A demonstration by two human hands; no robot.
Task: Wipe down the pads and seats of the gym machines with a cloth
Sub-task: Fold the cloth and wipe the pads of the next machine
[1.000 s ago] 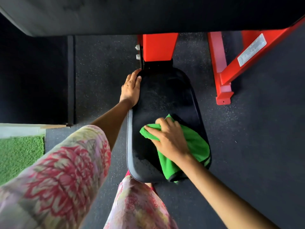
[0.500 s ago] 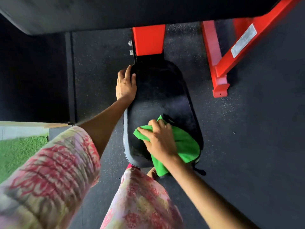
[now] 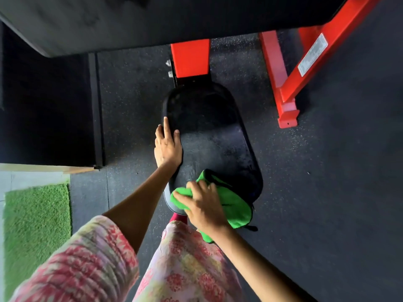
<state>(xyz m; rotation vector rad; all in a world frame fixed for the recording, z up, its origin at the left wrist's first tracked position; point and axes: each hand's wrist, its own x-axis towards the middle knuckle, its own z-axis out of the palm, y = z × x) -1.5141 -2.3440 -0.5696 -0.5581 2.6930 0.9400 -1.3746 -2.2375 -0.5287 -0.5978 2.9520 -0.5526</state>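
A black padded seat (image 3: 209, 131) of a red-framed gym machine lies below me, long and rounded. My right hand (image 3: 202, 205) grips a green cloth (image 3: 235, 205) and presses it on the seat's near end, the cloth hanging over the near right edge. My left hand (image 3: 168, 144) rests flat on the seat's left edge, fingers straight and pointing away from me.
The red seat post (image 3: 190, 57) joins the seat at its far end. A red frame leg (image 3: 283, 88) stands on the dark rubber floor to the right. A large dark pad (image 3: 130, 20) overhangs the top. Green turf (image 3: 37, 223) lies at left. My patterned trouser legs fill the bottom.
My right hand has drawn the cloth toward the seat's near end. My left hand has slid back along the left edge, away from the post.
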